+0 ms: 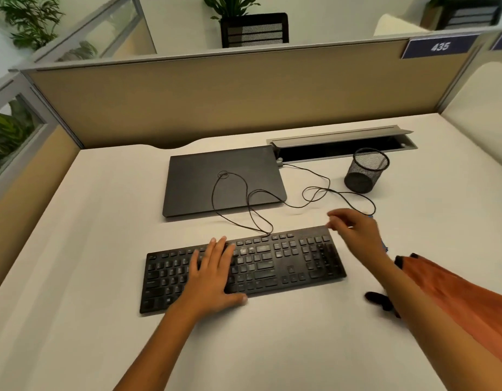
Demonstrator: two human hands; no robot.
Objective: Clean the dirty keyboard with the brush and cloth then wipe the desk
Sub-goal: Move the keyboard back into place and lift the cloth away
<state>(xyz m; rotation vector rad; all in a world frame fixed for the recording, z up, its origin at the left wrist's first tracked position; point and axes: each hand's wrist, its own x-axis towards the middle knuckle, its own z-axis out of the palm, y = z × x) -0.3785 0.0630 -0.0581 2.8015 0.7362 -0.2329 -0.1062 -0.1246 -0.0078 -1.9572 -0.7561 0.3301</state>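
A black keyboard (283,263) lies across the white desk (89,249). My left hand (213,269) rests flat on its left half with straight fingers. My right hand (357,232) hovers, blurred, over the keyboard's far right corner with loosely spread fingers and nothing in it that I can make out. A sliver of blue, possibly the cloth (384,246), shows just behind my right wrist. A small black thing (381,300), possibly the brush, lies right of the keyboard, mostly hidden by my right forearm.
A shut dark laptop (193,190) lies behind the keyboard, with the keyboard's black cable (314,190) looped over it. A black mesh pen cup (367,170) stands at the back right by an open cable tray (343,142). Partition walls (216,100) close the desk.
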